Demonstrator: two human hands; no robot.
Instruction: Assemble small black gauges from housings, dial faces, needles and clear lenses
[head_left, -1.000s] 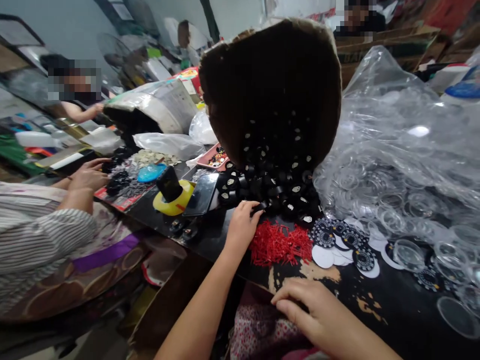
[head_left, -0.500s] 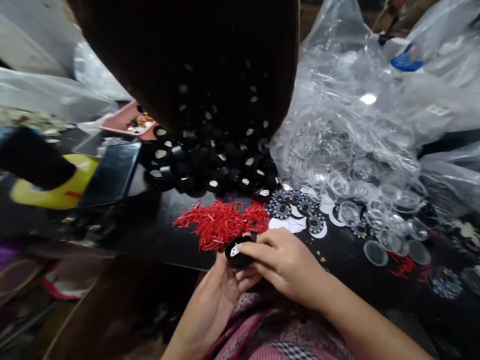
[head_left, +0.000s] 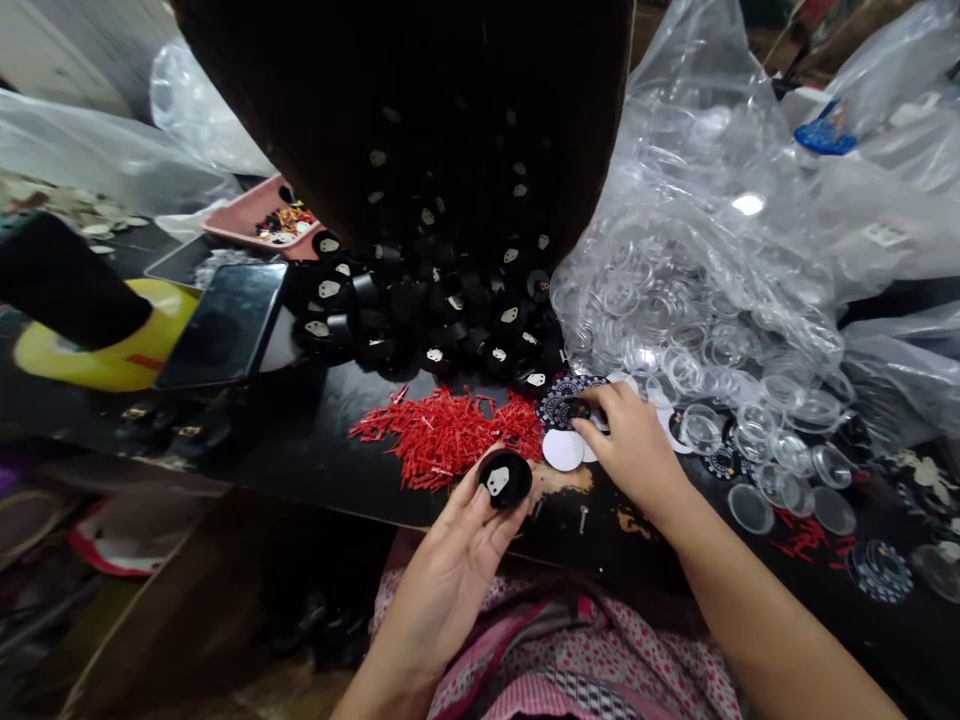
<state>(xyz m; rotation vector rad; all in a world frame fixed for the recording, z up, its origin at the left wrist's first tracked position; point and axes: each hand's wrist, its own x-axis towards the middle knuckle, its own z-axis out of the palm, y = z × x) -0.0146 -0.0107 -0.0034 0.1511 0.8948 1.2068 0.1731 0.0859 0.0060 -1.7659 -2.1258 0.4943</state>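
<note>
My left hand [head_left: 457, 545] is closed around a round black plastic case [head_left: 517, 482], its open side facing up. Inside the case lies a small white piece [head_left: 497, 481] with dark holes. To the right, my right hand [head_left: 636, 440] pinches a black printed dial disc [head_left: 571, 411] at the pile of dials, thumb and fingers at its edge. White disc backs [head_left: 562, 450] lie just below that pile. Behind my left hand spreads a heap of small red plastic hands [head_left: 450, 435], like clock pointers.
A large dark container [head_left: 405, 60] spills many black cases [head_left: 450, 310] onto the table. Clear round covers [head_left: 701, 430] spread from a plastic bag [head_left: 720, 200] at right. At left are a phone [head_left: 225, 325], a yellow tape roll [head_left: 90, 350] and a pink tray [head_left: 232, 215].
My right hand has left the case and moved right to the dial discs. My left hand still holds the case, now slightly higher and to the right, with the white piece uncovered.
</note>
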